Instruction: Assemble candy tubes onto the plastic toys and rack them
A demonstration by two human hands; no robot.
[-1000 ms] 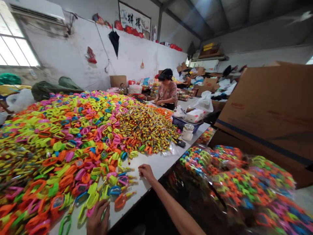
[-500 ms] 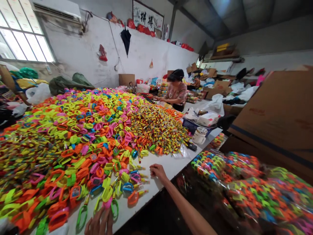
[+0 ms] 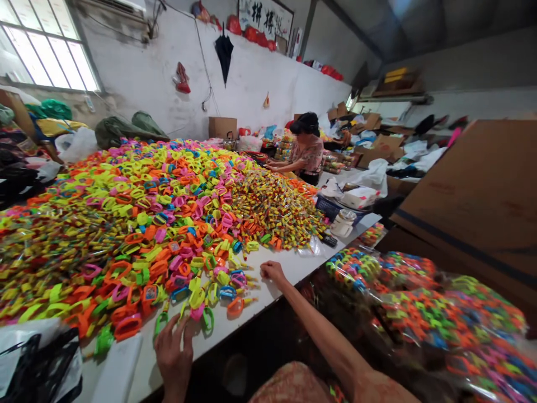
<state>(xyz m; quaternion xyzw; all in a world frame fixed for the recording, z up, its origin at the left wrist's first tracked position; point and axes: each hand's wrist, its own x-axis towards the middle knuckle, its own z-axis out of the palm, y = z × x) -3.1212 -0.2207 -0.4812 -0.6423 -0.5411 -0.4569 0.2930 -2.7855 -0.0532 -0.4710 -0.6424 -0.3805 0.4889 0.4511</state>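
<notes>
A huge heap of bright plastic toy frames [image 3: 138, 212] in yellow, orange, pink, green and blue covers the white table [image 3: 289, 263]. My left hand [image 3: 174, 350] rests near the front edge, its fingers spread and touching a green frame [image 3: 161, 322] and a pink one [image 3: 196, 311]. My right hand [image 3: 272, 271] lies on the bare table, fingers curled, beside a row of frames with sticks [image 3: 232, 291]. A mound of small yellow-red wrapped sticks [image 3: 274, 210] lies further back.
A person [image 3: 306, 148] sits working at the table's far end. Clear bags of coloured pieces [image 3: 415, 302] lie to my right, with a large cardboard box [image 3: 474, 190] behind them. A blue basket [image 3: 331, 207], a jar [image 3: 342, 223] and a black-and-white bag [image 3: 37, 358] stand around the table.
The camera has swung left and down. My left hand has come further into view, fingers reaching onto the frames. My right hand has stayed by the row of frames.
</notes>
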